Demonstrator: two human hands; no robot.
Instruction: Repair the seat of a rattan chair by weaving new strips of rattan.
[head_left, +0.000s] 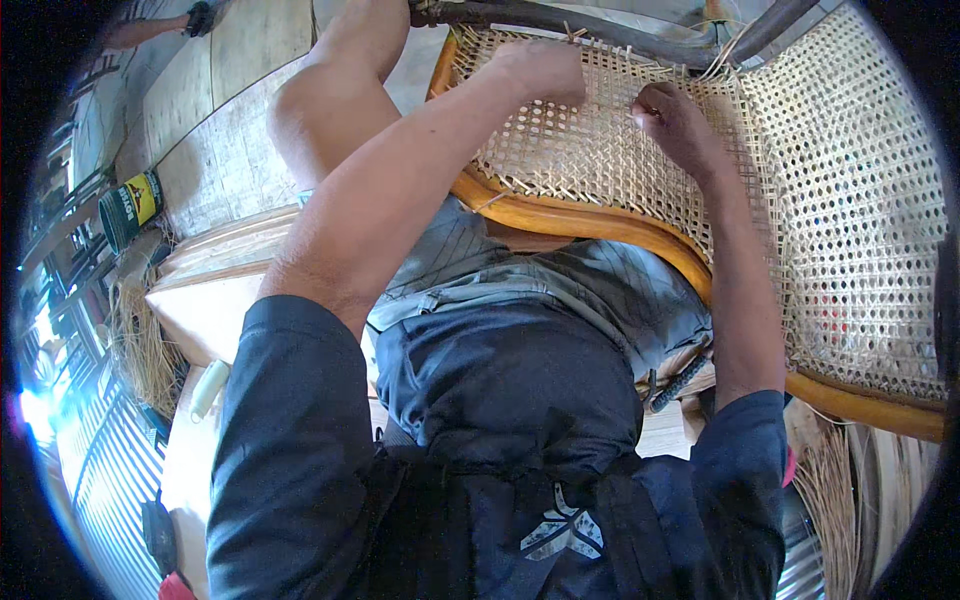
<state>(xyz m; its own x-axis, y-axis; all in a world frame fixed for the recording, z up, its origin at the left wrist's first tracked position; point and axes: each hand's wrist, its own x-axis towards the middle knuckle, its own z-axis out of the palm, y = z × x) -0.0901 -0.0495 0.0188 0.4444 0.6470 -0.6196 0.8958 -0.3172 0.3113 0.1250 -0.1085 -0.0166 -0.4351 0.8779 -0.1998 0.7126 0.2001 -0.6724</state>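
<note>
A chair with woven cane panels in a curved orange-brown wooden frame (590,217) lies across my lap. Over the far part of its cane seat panel (600,150) is my left hand (545,72), closed, with its fingertips turned out of sight. To the right of it, my right hand (678,125) is curled with thumb and finger pinched together, close above the weave. Whatever either hand grips is too small or hidden to make out. Short loose cane ends stick out along the near edge of the panel.
A second cane panel (860,200) rises on the right. Dark poles (560,18) cross the far side. At left are a dark green can with a yellow label (130,210), a bundle of cane strands (140,335) and wooden boards (215,265). More strands (828,510) hang at lower right.
</note>
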